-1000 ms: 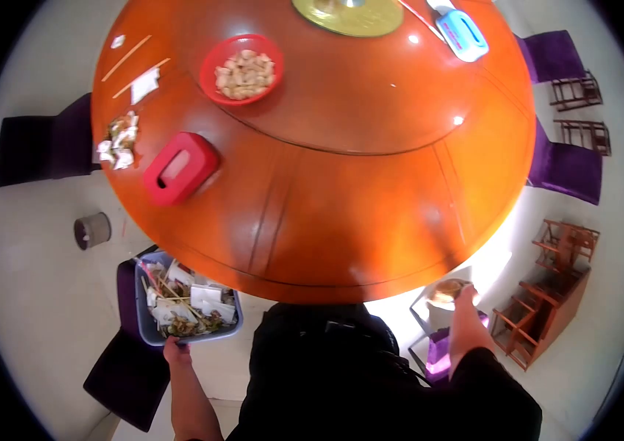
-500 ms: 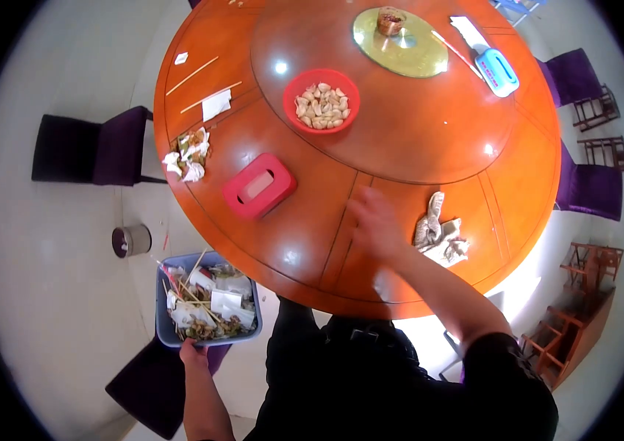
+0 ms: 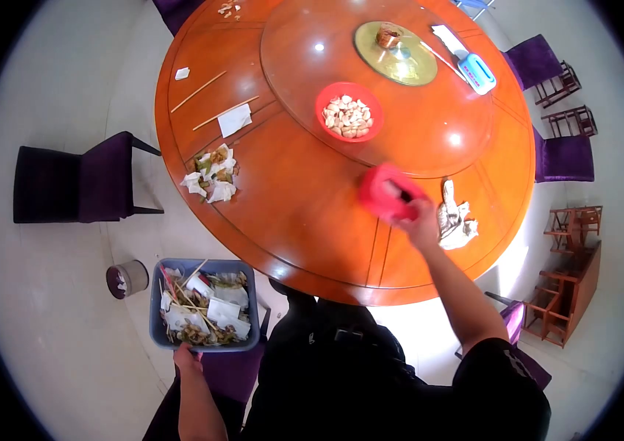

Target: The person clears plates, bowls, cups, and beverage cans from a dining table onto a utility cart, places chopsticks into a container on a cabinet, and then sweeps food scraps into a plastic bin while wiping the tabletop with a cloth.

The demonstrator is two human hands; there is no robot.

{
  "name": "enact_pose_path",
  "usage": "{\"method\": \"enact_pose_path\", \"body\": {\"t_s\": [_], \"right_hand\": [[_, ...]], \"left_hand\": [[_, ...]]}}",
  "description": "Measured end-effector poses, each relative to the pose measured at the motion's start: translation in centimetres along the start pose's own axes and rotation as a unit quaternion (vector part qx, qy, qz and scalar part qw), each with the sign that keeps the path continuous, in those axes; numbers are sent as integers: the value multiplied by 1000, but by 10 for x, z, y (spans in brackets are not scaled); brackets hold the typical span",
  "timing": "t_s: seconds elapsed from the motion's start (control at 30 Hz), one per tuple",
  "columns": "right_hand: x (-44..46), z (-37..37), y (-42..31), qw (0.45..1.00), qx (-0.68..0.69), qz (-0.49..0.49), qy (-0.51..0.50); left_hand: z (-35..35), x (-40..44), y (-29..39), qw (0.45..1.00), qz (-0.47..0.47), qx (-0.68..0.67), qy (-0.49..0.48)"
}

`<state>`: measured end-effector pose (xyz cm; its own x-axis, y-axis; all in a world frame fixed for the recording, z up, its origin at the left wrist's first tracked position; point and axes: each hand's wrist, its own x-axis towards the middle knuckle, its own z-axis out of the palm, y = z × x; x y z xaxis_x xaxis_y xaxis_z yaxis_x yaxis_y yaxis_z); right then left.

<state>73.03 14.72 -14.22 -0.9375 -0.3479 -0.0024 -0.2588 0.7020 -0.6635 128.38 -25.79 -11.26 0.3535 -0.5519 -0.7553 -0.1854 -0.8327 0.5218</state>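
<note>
My right hand [image 3: 421,220] grips a red tissue box [image 3: 382,184] by its near right end, over the front right part of the round wooden table [image 3: 290,220]. The box is blurred by motion; I cannot tell whether it touches the table. Down at the left, my left hand [image 3: 188,358] holds the near rim of a grey-blue bin [image 3: 156,334], its fingers partly hidden under the rim. Used tissues, chopsticks and food scraps fill the bin. Right of my right hand lies a crumpled cloth [image 3: 457,224].
A red bowl of garlic cloves [image 3: 349,114] sits on the turntable [image 3: 429,132], near a glass plate [image 3: 418,70] with a small sauce bowl [image 3: 388,35]. A scrap pile [image 3: 213,175], chopsticks [image 3: 225,112] and a blue-white tissue pack [image 3: 477,73] lie around. Purple chairs [image 3: 110,178] surround the table.
My right hand, bare and blurred before, now holds the red tissue box, which has moved right from the table's left side. The view has shifted a little. My left hand keeps its hold on the bin.
</note>
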Motion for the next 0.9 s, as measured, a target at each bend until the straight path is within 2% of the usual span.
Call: {"method": "enact_pose_path", "body": {"t_s": [0.03,0.07,0.1,0.17,0.27,0.37,0.43,0.47,0.53,0.57,0.63,0.67,0.7,0.77,0.8,0.9], "right_hand": [[18,-22,21,993,-111,43,-7],[40,-33,46,994,-53,88,23],[62,-34,93,986,102,123,49],[81,-50,88,957,-79,227,162],[32,-69,125,923,-198,327,54],[-34,-86,117,844,-306,439,-35],[-100,-91,208,861,-350,363,-69],[-99,-89,192,863,-346,357,-84],[-85,-96,116,824,-389,373,-173],[-80,-101,88,825,-386,372,-178],[-74,-108,48,899,-285,282,-173],[-71,-106,43,884,-342,280,-150],[-75,-103,60,885,-339,279,-155],[-89,-95,107,944,-281,96,-146],[-91,-81,106,952,-278,71,-108],[-91,-51,96,961,-246,96,-86]], "left_hand": [[4,1,3,1000,9,8,-8],[2,2,6,1000,19,23,0],[1,4,9,1000,19,23,4],[0,7,14,999,16,6,27],[9,-19,23,999,24,14,24],[-6,-29,24,998,33,29,34],[-3,-27,20,998,32,48,37],[-6,-37,21,998,30,45,42],[-10,-49,24,997,38,49,40],[-4,-43,26,997,48,57,23],[7,-42,34,995,48,84,38],[14,-46,37,994,45,95,34],[20,-49,39,993,43,107,29],[36,-49,46,992,43,117,21],[43,-48,50,991,42,128,8],[67,-47,58,984,35,171,-19]]}}
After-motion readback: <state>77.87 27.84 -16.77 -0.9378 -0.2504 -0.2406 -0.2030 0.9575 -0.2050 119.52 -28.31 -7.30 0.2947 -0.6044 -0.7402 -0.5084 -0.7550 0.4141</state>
